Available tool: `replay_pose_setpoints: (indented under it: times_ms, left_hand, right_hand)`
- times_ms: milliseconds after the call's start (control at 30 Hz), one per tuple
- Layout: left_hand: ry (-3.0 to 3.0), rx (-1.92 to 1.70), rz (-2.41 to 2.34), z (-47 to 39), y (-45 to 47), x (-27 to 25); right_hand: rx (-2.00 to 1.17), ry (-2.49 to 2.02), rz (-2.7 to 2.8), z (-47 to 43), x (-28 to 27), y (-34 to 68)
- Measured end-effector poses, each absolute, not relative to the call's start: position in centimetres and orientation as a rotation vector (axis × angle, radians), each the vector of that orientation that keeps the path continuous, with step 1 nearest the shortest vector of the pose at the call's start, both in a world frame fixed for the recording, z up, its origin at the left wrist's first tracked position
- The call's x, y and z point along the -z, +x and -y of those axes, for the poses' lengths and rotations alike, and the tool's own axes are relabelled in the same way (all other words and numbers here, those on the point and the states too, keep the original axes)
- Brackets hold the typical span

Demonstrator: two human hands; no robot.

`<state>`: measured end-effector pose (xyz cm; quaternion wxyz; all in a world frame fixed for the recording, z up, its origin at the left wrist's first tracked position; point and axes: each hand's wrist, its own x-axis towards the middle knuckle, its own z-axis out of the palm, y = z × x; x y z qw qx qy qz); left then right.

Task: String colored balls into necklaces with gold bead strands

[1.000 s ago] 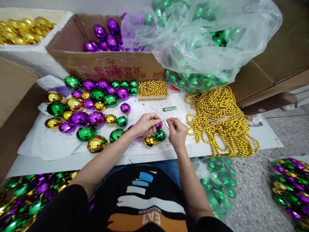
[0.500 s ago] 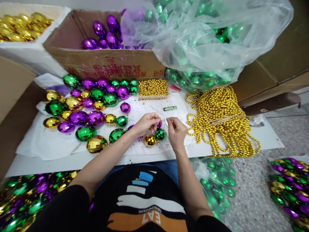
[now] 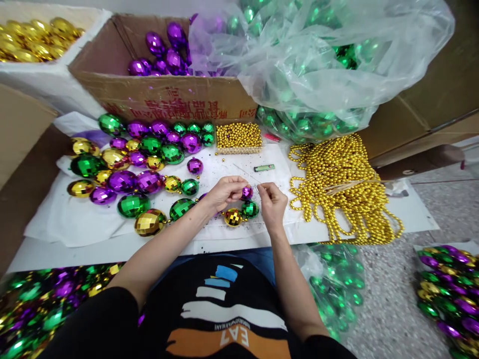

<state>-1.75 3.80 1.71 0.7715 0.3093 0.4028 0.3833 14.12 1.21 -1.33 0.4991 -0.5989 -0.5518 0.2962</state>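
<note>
Fingertips are pressed together on both hands over the tabletop. Right hand (image 3: 272, 199) pinches the near end of a thin, straight, pale line (image 3: 245, 173) that runs off toward 11 o'clock; left hand (image 3: 227, 192) faces it, thumb and fingers drawn together, though what lies between them is too small to tell.

Reading the clock from the hands, with 12 farthest from the body, a shiny purple faceted ball (image 3: 247, 192) sits just beside the left fingertips. At 6 o'clock is a shiny green faceted ball (image 3: 250, 209), and at 7 a gold faceted ball (image 3: 232, 217); all 3 rest on a white sheet (image 3: 93, 229). More faceted balls in purple, green and gold (image 3: 121, 182) spread across 9 and 10 o'clock.

A green cylindrical lighter (image 3: 264, 168) lies near, at 1 o'clock, and a clear box (image 3: 239, 149) filled with small round gold beads stands at 12. Strands of gold beads (image 3: 337, 172) are heaped at 3. Farther out, a brown cardboard box (image 3: 123, 94) at 11 holds purple ornaments (image 3: 175, 61), and a clear plastic bag (image 3: 392, 65) of green ornaments bulges at 1.
</note>
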Motion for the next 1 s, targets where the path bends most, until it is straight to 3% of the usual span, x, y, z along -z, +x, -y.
replay_pose_setpoints:
  times_ms: [300,600,1000]
  left_hand:
    - [0.662,-0.903,-0.877,-3.6,-1.6,-1.3]
    - [0.678,-0.857,-0.923,-3.7,-1.6,-1.4]
    - [0.774,-0.891,-0.857,-3.8,-1.6,-1.9]
  right_hand:
    - [-0.724,-1.478,1.324,-1.4,1.4,14.4]
    - [-0.443,-1.553,1.444,-1.5,1.1,14.4]
    - [-0.505,-1.519,1.366,-1.3,0.9,15.2]
